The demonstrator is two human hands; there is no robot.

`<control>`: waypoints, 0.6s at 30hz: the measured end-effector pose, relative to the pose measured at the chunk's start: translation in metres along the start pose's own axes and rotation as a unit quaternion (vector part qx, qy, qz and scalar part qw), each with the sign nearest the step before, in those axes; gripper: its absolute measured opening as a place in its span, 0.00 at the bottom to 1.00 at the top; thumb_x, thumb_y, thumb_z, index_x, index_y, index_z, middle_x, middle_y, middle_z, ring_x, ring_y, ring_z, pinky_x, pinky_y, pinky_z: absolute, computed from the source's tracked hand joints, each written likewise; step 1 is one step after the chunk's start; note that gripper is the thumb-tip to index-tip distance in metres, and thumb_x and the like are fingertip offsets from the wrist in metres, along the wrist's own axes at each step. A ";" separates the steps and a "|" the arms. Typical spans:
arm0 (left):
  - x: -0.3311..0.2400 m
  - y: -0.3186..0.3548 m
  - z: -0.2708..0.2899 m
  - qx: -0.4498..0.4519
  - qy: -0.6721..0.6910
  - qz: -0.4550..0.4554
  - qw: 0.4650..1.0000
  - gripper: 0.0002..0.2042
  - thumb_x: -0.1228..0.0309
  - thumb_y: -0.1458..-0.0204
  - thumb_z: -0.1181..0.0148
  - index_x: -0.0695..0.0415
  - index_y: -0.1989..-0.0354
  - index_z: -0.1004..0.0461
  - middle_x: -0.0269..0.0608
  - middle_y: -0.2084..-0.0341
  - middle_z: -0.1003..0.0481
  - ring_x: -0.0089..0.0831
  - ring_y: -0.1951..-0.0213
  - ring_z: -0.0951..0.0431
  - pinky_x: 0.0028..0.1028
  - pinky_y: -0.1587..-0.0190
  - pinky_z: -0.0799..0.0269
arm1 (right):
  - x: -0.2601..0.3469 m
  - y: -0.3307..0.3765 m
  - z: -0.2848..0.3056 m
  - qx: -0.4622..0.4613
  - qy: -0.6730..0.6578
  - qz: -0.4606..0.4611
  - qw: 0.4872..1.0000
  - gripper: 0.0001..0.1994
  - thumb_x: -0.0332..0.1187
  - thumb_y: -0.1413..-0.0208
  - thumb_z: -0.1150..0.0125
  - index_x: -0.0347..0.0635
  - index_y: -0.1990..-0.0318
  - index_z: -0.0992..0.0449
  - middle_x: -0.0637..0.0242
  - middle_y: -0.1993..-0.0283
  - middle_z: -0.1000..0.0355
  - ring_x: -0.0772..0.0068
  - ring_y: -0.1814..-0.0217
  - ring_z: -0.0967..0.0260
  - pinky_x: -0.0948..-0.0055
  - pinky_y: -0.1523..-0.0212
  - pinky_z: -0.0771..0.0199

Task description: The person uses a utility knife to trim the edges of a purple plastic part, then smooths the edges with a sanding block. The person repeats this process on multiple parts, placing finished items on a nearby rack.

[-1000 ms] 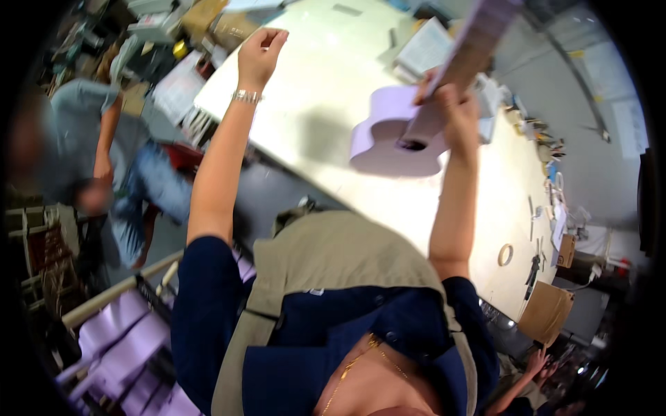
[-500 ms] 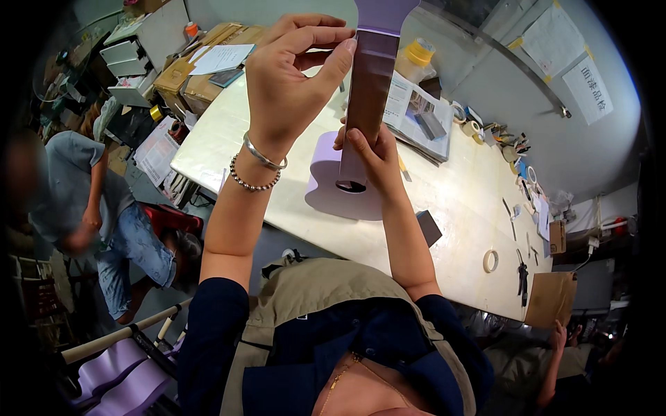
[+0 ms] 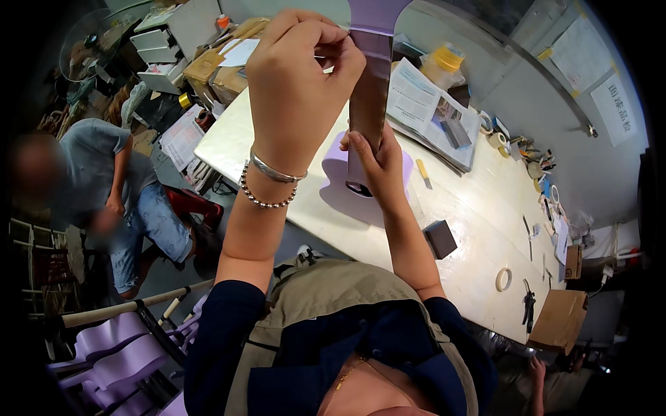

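A lilac ukulele-shaped instrument (image 3: 347,201) stands tilted up toward me, its lower body over the table. A shiny brown strip (image 3: 370,83) covers the front of its neck, below the lilac headstock (image 3: 378,15). My right hand (image 3: 378,163) is wrapped round the neck close to the body, thumb on the strip. At the neck's left edge, just under the headstock, my left hand (image 3: 302,69) has thumb and fingers pinched together. What lies between those fingertips, if anything, is too small to make out. A metal bangle and a beaded bracelet circle the left wrist.
On the white table (image 3: 485,215) lie newspapers (image 3: 423,114), a yellow-handled blade (image 3: 423,173), a dark block (image 3: 440,239) and a tape roll (image 3: 504,279). A yellow-lidded jar (image 3: 444,64) stands behind. Lilac bodies (image 3: 125,360) hang on a rack at lower left. Another person (image 3: 111,173) sits at left.
My left thumb and fingers have closed into a pinch at the neck's edge. The view has shifted slightly, and the table and seated person appear farther right.
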State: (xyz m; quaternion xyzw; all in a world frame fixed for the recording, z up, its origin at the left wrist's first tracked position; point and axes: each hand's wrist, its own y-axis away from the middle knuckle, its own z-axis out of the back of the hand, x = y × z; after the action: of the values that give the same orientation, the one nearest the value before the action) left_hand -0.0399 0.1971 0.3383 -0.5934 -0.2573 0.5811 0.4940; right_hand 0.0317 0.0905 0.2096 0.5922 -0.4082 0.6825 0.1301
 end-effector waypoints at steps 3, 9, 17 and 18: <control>0.000 0.000 0.000 -0.013 -0.059 -0.009 0.998 0.02 0.80 0.58 0.39 0.67 0.77 0.25 0.35 0.74 0.25 0.18 0.76 0.24 0.17 0.72 0.26 | 0.002 0.002 -0.006 -0.018 0.030 0.000 0.999 0.12 0.34 0.43 0.44 0.35 0.61 0.34 0.63 0.71 0.27 0.76 0.68 0.29 0.76 0.64 0.31; 0.028 0.005 -0.003 0.031 0.225 0.145 0.963 0.05 0.77 0.55 0.37 0.65 0.72 0.23 0.35 0.74 0.24 0.22 0.73 0.22 0.17 0.71 0.27 | 0.002 0.005 -0.003 -0.017 0.062 0.007 0.998 0.11 0.33 0.44 0.44 0.35 0.61 0.34 0.61 0.72 0.27 0.72 0.68 0.28 0.76 0.65 0.31; 0.022 0.002 0.000 0.070 0.268 0.119 0.954 0.06 0.78 0.52 0.41 0.70 0.68 0.25 0.39 0.72 0.25 0.24 0.71 0.23 0.21 0.65 0.23 | 0.002 0.008 0.002 -0.023 0.041 0.012 0.999 0.11 0.33 0.44 0.43 0.36 0.61 0.34 0.61 0.72 0.27 0.71 0.69 0.28 0.75 0.65 0.31; 0.021 0.001 0.001 0.076 0.253 0.103 0.959 0.06 0.79 0.51 0.42 0.70 0.66 0.26 0.38 0.71 0.25 0.24 0.69 0.23 0.22 0.63 0.23 | 0.002 0.007 0.002 -0.024 0.030 0.015 0.999 0.11 0.33 0.44 0.43 0.36 0.61 0.34 0.61 0.72 0.27 0.71 0.69 0.28 0.75 0.65 0.31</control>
State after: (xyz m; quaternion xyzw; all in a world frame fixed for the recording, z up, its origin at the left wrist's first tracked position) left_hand -0.0371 0.2158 0.3284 -0.7050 -0.0169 0.4779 0.5238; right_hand 0.0278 0.0838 0.2081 0.5616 -0.4290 0.6923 0.1461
